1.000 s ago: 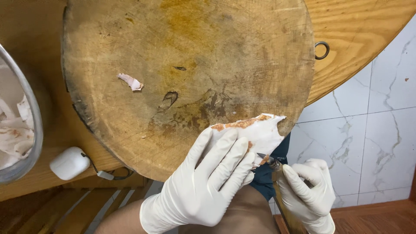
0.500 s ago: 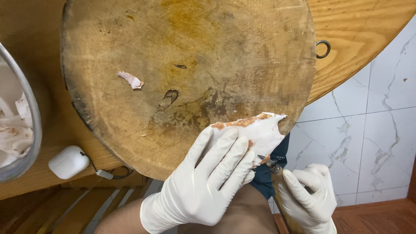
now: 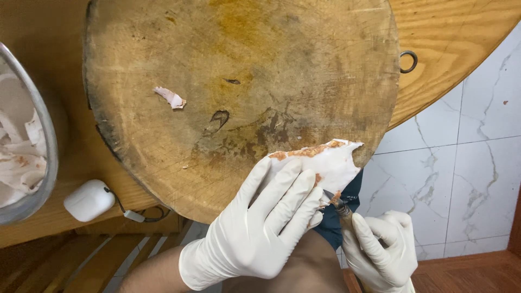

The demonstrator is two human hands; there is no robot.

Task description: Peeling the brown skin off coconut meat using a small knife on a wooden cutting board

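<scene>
risk: left hand [image 3: 255, 233] fingers spread flat on white flesh piece [image 3: 325, 163], right hand [image 3: 380, 255] clamped on knife [image 3: 339, 205]; slip nicks fingertips.

A flat white piece of meat [image 3: 325, 163], browned along its upper edge, lies at the round chopping board's [image 3: 244, 81] near rim, a knife tip [image 3: 332, 198] touching its underside.

Place: a plain kitchen or food-preparation corner.
Work surface: a thick, round, stained wooden chopping block [image 3: 244, 92] fills the middle, lying on a round wooden desk [image 3: 461, 38].
Food: a metal bowl [image 3: 46, 141] of pale scraps at the far left.
Floor: white marble-patterned tiles [image 3: 461, 179] on the right.
Hygiene: a white-gloved left hand [image 3: 260, 228] and right hand [image 3: 380, 252], near.
</scene>
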